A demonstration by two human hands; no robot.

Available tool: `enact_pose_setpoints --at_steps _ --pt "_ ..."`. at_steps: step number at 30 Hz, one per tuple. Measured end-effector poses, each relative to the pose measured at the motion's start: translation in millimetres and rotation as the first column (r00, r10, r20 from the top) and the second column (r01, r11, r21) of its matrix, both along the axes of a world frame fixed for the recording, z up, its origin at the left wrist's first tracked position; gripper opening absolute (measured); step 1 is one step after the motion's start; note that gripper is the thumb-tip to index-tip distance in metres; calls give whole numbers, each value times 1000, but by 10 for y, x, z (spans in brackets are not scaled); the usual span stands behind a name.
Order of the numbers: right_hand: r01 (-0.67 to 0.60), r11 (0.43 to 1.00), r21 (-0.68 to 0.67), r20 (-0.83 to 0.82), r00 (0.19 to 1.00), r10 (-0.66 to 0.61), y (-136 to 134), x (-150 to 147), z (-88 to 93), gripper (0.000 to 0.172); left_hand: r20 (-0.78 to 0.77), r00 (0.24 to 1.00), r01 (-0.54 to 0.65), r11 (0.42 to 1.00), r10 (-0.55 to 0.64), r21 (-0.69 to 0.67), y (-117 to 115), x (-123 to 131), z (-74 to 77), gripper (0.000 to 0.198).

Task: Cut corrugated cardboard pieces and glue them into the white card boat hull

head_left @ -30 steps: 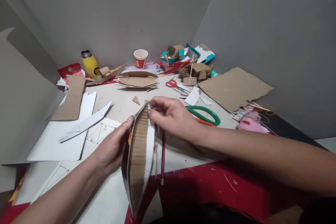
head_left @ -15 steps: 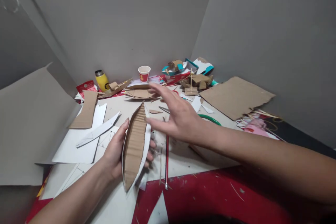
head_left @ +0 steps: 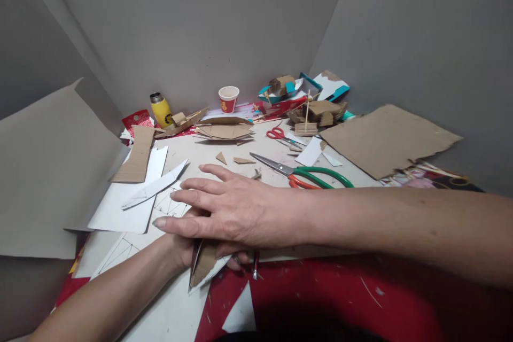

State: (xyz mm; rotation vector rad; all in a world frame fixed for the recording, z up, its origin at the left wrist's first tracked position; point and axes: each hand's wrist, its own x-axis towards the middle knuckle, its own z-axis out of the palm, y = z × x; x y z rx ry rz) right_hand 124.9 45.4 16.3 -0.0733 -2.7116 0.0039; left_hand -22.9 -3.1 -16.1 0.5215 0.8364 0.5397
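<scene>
A boat-shaped cardboard hull (head_left: 206,264) with white side walls rests in my left hand (head_left: 182,250), whose fingers curl under it from the left. Only the hull's near pointed end shows. My right hand (head_left: 236,214) lies across the top with its fingers spread toward the left, hiding the far part of the hull and much of my left hand. Just beyond my right wrist lie large shears (head_left: 280,167) with green and orange handles. The end of a red pencil (head_left: 256,266) sticks out below my right hand.
A second cardboard hull (head_left: 224,131), a paper cup (head_left: 228,99) and a yellow bottle (head_left: 161,110) stand at the back. Red-handled scissors (head_left: 276,133) lie near cardboard models (head_left: 318,112). A torn cardboard sheet (head_left: 393,139) is on the right, and white paper (head_left: 120,214) is on the left.
My right hand has moved left and down from beside the hull to over it, covering most of it. The shears are now uncovered, and the view has shifted slightly.
</scene>
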Motion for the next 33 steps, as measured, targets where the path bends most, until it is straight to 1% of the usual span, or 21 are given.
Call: enact_pose_setpoints --at_steps 2,4,6,8,9,11,12,13,14,15,16,18,20,21,23,25,26,27,28,29,33 --pt "-32 999 11 9 999 31 15 -39 -61 49 -26 999 44 998 -43 33 -14 5 19 22" --pt "-29 999 20 50 998 28 21 -73 -91 49 -34 997 78 995 -76 60 -27 13 23 24" --pt "-9 1000 24 94 996 7 16 -84 -62 53 -22 996 90 994 -89 66 -33 19 5 37" --pt "7 1000 11 125 992 -8 3 -45 41 62 15 995 99 994 -99 39 -27 23 -29 53" --pt "16 1000 -2 128 992 -16 -4 0 115 67 43 997 68 997 -69 21 -16 22 -46 58" --pt "47 998 -51 82 996 -43 -13 140 277 77 98 995 -30 999 31 -11 21 15 -68 58" --pt "74 994 -80 8 997 -74 -15 228 348 78 115 988 -103 994 105 -22 45 9 -67 54" --pt "100 987 -127 -96 989 -112 -12 322 401 76 117 985 -121 992 124 -38 71 0 -55 50" --pt "153 969 -192 -212 958 -193 -7 412 430 68 109 983 -144 988 149 -53 95 -11 -34 50" --pt "210 938 -276 -299 909 -291 2 493 432 59 95 982 -155 986 161 -64 114 -21 -4 53" --pt "272 885 -378 -366 835 -412 12 558 406 49 84 983 -160 984 166 -74 125 -31 30 57" --pt "293 758 -582 -379 727 -572 30 626 290 39 83 976 -196 978 201 -68 121 -41 99 62" --pt "263 590 -763 -244 728 -640 33 611 137 36 85 975 -202 979 204 -33 88 -35 154 61" --pt "200 513 -835 -200 758 -621 26 581 69 35 76 976 -203 979 204 -16 65 -25 174 61" --pt "73 381 -922 -181 787 -590 -8 505 -16 34 29 976 -218 976 218 17 15 5 205 59" --pt "-36 281 -959 -188 821 -538 -65 443 -22 30 -2 977 -215 976 215 31 -36 45 239 55" --pt "-82 245 -966 -201 833 -516 -101 426 -2 27 -4 979 -205 978 205 30 -63 68 261 54" --pt "-118 225 -967 -218 839 -498 -141 420 27 25 -1 981 -193 981 193 27 -91 92 288 53" --pt "-143 219 -965 -236 838 -492 -184 422 59 23 5 983 -186 982 186 27 -121 117 320 53" --pt "-158 229 -961 -255 829 -498 -229 431 91 21 9 983 -186 982 185 33 -154 143 356 52" --pt "-155 317 -936 -312 782 -539 -424 481 178 13 4 975 -219 971 220 91 -319 240 501 48"
